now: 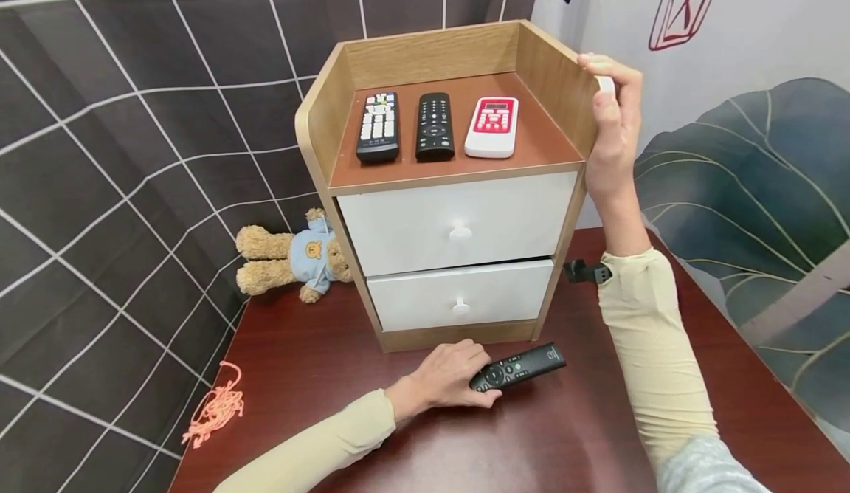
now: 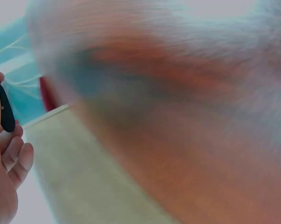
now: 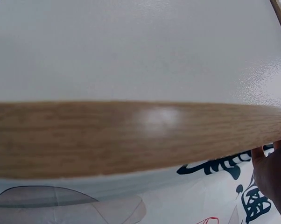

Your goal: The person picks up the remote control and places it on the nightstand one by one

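Observation:
A black remote control (image 1: 524, 366) is held by my left hand (image 1: 454, 375), low over the tabletop in front of the cabinet. In the left wrist view, the dark end of this remote shows between thumb and fingers. My right hand (image 1: 614, 120) is at the upper right side panel of the wooden cabinet (image 1: 554, 72), fingertips at its edge. Between its thumb and forefinger shows a small white object (image 1: 605, 85), mostly hidden. On the cabinet's brown top lie a black remote with white buttons (image 1: 379, 125), an all-black remote (image 1: 434, 128) and a white-and-red remote (image 1: 492, 125).
Two white drawers, an upper one (image 1: 412, 223) and a lower one (image 1: 412, 301), front the cabinet. To its left a teddy bear (image 1: 308, 253) lies on the dark red table (image 1: 305, 360). Pink string (image 1: 215, 408) lies near the left edge, by a dark gridded curtain (image 1: 99, 220).

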A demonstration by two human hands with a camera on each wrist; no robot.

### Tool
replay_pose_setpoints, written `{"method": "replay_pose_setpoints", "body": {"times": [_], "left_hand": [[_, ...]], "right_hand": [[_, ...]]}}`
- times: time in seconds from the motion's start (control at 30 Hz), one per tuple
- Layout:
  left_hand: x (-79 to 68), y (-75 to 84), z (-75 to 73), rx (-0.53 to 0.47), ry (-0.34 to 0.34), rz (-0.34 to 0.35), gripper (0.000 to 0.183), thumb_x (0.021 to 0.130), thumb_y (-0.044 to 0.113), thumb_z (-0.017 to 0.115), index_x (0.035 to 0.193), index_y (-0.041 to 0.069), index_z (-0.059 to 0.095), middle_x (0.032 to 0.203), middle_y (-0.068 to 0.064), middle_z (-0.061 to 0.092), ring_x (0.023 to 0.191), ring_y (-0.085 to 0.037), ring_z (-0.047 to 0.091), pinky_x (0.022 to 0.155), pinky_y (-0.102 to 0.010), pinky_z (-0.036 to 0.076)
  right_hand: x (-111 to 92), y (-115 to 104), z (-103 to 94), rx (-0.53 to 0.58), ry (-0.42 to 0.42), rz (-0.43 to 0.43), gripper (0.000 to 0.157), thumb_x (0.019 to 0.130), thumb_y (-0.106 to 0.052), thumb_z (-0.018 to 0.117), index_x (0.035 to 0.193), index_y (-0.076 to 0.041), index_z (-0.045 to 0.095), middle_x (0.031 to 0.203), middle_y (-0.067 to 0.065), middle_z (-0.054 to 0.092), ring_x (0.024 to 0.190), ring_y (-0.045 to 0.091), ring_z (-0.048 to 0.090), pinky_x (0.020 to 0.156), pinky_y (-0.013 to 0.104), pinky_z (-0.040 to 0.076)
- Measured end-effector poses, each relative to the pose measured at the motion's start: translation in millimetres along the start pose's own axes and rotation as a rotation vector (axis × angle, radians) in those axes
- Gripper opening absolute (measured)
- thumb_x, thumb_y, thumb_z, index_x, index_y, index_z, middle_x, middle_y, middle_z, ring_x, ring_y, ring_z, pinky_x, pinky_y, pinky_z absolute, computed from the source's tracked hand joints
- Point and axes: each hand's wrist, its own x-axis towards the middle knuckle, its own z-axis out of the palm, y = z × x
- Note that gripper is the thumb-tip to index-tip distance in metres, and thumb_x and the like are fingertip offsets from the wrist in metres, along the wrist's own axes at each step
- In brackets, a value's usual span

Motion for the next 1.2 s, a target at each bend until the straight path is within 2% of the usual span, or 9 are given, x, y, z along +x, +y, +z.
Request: {"method": "replay_pose_setpoints", "body": {"times": [0.27, 0.37, 0.47, 0.63, 0.83, 0.9, 0.97, 1.1, 1.2], "left_hand": [[5.4, -19.9, -76.7, 0.028, 0.120, 0.118, 0.041, 0.070, 0.049, 0.081, 0.084, 0.016, 0.062, 0.075, 0.010, 0.055, 0.064, -0.003, 0.043, 0.052, -0.009, 0.033], [11.7, -27.9, -106.0, 0.038, 0.187, 0.132, 0.043, 0.066, 0.045, 0.085, 0.084, 0.014, 0.063, 0.073, 0.008, 0.054, 0.062, -0.002, 0.041, 0.051, -0.008, 0.030], [23.8, -30.4, -133.7, 0.045, 0.241, 0.104, 0.041, 0.068, 0.043, 0.084, 0.086, 0.011, 0.065, 0.072, 0.007, 0.056, 0.061, -0.004, 0.044, 0.050, -0.011, 0.034], [45.8, -25.2, -177.5, 0.044, 0.294, 0.007, 0.038, 0.070, 0.041, 0.082, 0.088, 0.011, 0.066, 0.075, 0.004, 0.060, 0.063, -0.007, 0.051, 0.049, -0.017, 0.044], [79.1, -22.6, -221.3, 0.102, 0.361, -0.047, 0.037, 0.072, 0.042, 0.080, 0.089, 0.011, 0.069, 0.071, 0.004, 0.060, 0.059, -0.008, 0.050, 0.047, -0.022, 0.042], [93.4, -22.3, -232.8, 0.113, 0.357, -0.087, 0.033, 0.074, 0.042, 0.077, 0.086, 0.012, 0.067, 0.069, 0.005, 0.058, 0.057, -0.008, 0.049, 0.046, -0.023, 0.040], [107.6, -21.1, -243.1, 0.122, 0.326, -0.158, 0.030, 0.077, 0.042, 0.073, 0.080, 0.014, 0.063, 0.067, 0.006, 0.055, 0.055, -0.008, 0.047, 0.045, -0.024, 0.037], [135.4, -19.2, -259.9, 0.152, 0.212, -0.329, 0.032, 0.081, 0.047, 0.067, 0.075, 0.017, 0.057, 0.065, 0.007, 0.052, 0.053, -0.010, 0.048, 0.044, -0.028, 0.035], [157.5, -18.4, -267.7, 0.175, 0.123, -0.410, 0.032, 0.082, 0.050, 0.062, 0.075, 0.019, 0.058, 0.066, 0.008, 0.054, 0.054, -0.013, 0.051, 0.044, -0.031, 0.038]], "right_hand": [[-1, -2, -2.2, -0.019, -0.017, -0.009, 0.030, 0.092, -0.015, 0.040, 0.116, -0.010, 0.057, 0.127, 0.002, 0.058, 0.130, 0.026, 0.044, 0.111, 0.031, 0.030], [0, -6, -1.3, -0.018, -0.010, -0.013, 0.030, 0.091, -0.014, 0.039, 0.115, -0.010, 0.057, 0.126, 0.003, 0.059, 0.129, 0.026, 0.045, 0.110, 0.031, 0.031], [0, -11, -0.6, -0.031, 0.000, -0.019, 0.030, 0.091, -0.014, 0.038, 0.114, -0.009, 0.057, 0.125, 0.002, 0.059, 0.128, 0.026, 0.046, 0.110, 0.030, 0.031], [-1, -12, 1.2, -0.032, 0.010, -0.021, 0.031, 0.090, -0.013, 0.038, 0.114, -0.009, 0.058, 0.124, 0.001, 0.060, 0.127, 0.026, 0.047, 0.110, 0.030, 0.031], [-1, -7, -0.3, -0.010, 0.012, -0.014, 0.030, 0.091, -0.011, 0.038, 0.114, -0.009, 0.058, 0.124, 0.002, 0.060, 0.128, 0.027, 0.046, 0.111, 0.030, 0.031], [-2, -8, -0.2, 0.000, 0.025, -0.017, 0.030, 0.091, -0.010, 0.038, 0.113, -0.008, 0.058, 0.123, 0.003, 0.061, 0.127, 0.027, 0.047, 0.111, 0.031, 0.032], [-2, -10, 2.0, 0.008, 0.040, -0.023, 0.030, 0.091, -0.011, 0.039, 0.112, -0.008, 0.059, 0.121, 0.002, 0.062, 0.126, 0.027, 0.048, 0.110, 0.031, 0.032], [-2, -13, 7.4, 0.031, 0.051, -0.025, 0.030, 0.091, -0.011, 0.037, 0.110, -0.007, 0.060, 0.119, 0.002, 0.064, 0.126, 0.027, 0.049, 0.112, 0.031, 0.032], [-2, -15, 6.6, 0.030, 0.041, -0.033, 0.032, 0.092, -0.011, 0.035, 0.111, -0.007, 0.060, 0.119, 0.003, 0.063, 0.127, 0.027, 0.048, 0.114, 0.032, 0.031]]}}
